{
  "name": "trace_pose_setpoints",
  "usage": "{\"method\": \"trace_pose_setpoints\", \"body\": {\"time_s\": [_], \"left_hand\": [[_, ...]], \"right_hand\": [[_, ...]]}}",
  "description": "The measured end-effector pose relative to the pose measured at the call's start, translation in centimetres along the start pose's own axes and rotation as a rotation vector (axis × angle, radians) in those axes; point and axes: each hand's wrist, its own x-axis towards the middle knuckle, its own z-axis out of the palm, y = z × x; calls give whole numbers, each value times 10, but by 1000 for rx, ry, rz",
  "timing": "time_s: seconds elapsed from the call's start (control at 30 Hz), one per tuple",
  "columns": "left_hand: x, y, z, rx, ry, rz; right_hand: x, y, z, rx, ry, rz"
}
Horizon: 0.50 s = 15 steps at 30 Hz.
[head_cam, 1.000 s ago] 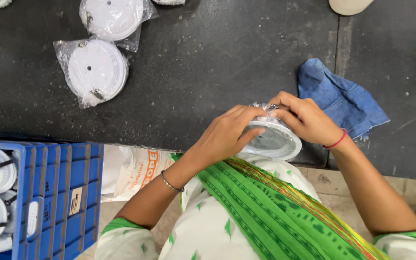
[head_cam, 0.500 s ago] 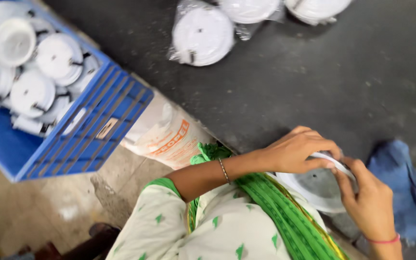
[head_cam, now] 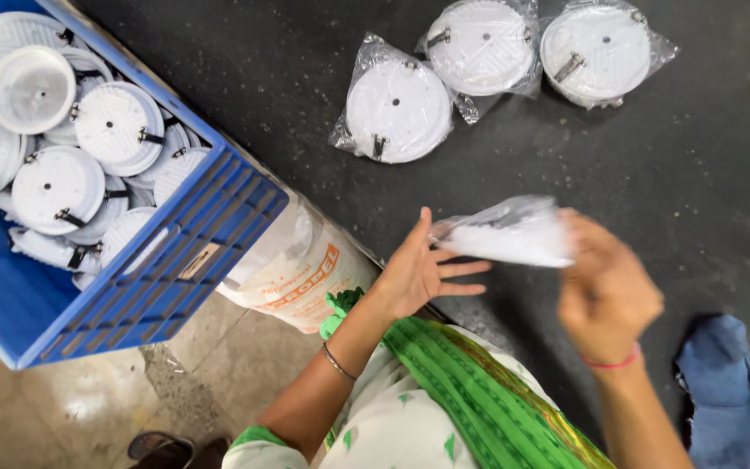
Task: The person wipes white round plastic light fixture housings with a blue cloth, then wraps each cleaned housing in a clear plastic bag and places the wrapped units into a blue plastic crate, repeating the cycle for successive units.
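Both hands now lifted off table: right hand (head_cam: 608, 291), blurred, pinches clear-bagged round white lamp (head_cam: 507, 233); left hand (head_cam: 420, 269) fingers spread, releasing; bagging apparently done.

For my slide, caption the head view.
Right hand holds a bagged white disc beside the open left hand.

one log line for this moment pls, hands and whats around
right hand: holds bagged white disc, blurred | left hand: open beside it | table: three bagged discs | blue crate: unbagged discs | blue cloth
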Motion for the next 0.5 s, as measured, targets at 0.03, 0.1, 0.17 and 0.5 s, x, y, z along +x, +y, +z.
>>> {"method": "trace_pose_setpoints", "body": {"time_s": [0.03,0.1,0.17,0.5], "left_hand": [[0,5,-4,-133,-156,-2],[4,21,-10,-77,-113,89],[3,36,-14,-27,-153,92],[67,112,-30,1789,382,966]], "right_hand": [[4,-4,12,48,-31,-89],[1,-11,28,57,-98,-96],[-12,-8,40,11,-94,-4],[-93,134,85,613,391,1086]]}}
